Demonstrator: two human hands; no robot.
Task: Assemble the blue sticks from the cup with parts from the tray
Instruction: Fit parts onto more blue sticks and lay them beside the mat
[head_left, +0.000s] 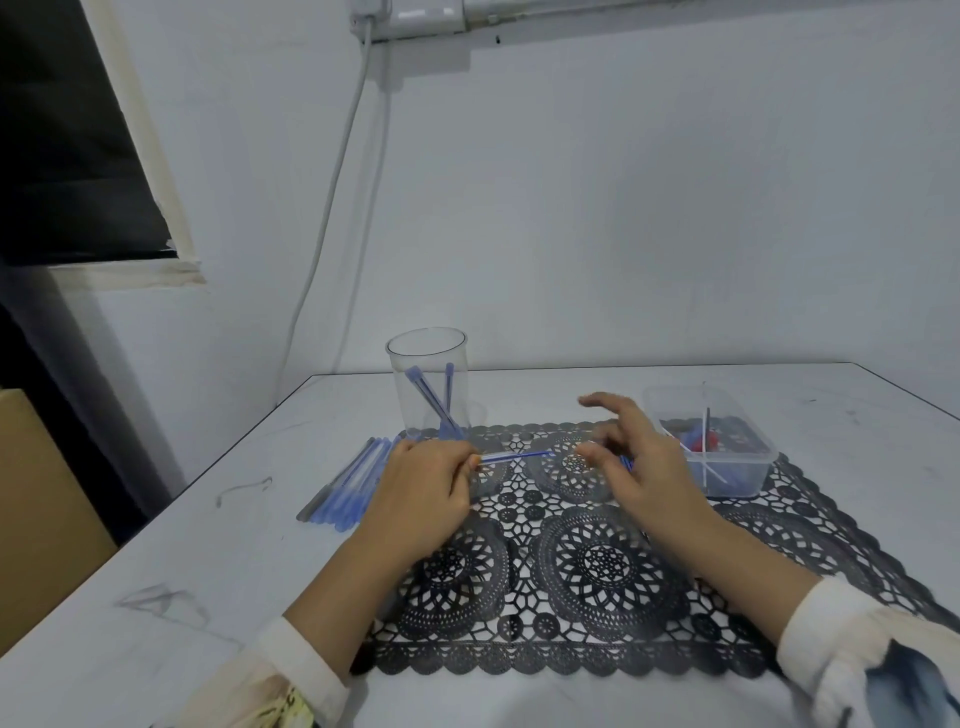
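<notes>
A white bench (156, 597) carries a black lace mat (597, 561). At the mat's far left corner stands a clear cup (427, 358), upright, with a few blue sticks (434, 402) leaning inside it. Just left of the mat, a row of finished blue sticks (348, 483) lies side by side on the bench. At the far right, a clear tray (737, 460) sits on the mat with red and dark parts in it. A cardboard box (41, 509) stands beside the bench on the left, and a grey cable (332, 208) runs down the wall behind. Nothing lies between the two hands but bare mat. The left hand (423, 493) rests knuckles-up near the cup, its grip closed on one end of a blue stick (514, 456). The right hand (644, 462) is raised just in front of the tray, blurred, its grip wide with the fingers spread and loosely bent, pinching nothing plainly. The held stick lies almost level above the mat, its long axis running left to right, its free end pointing at the right hand's fingertips and just short of them.
</notes>
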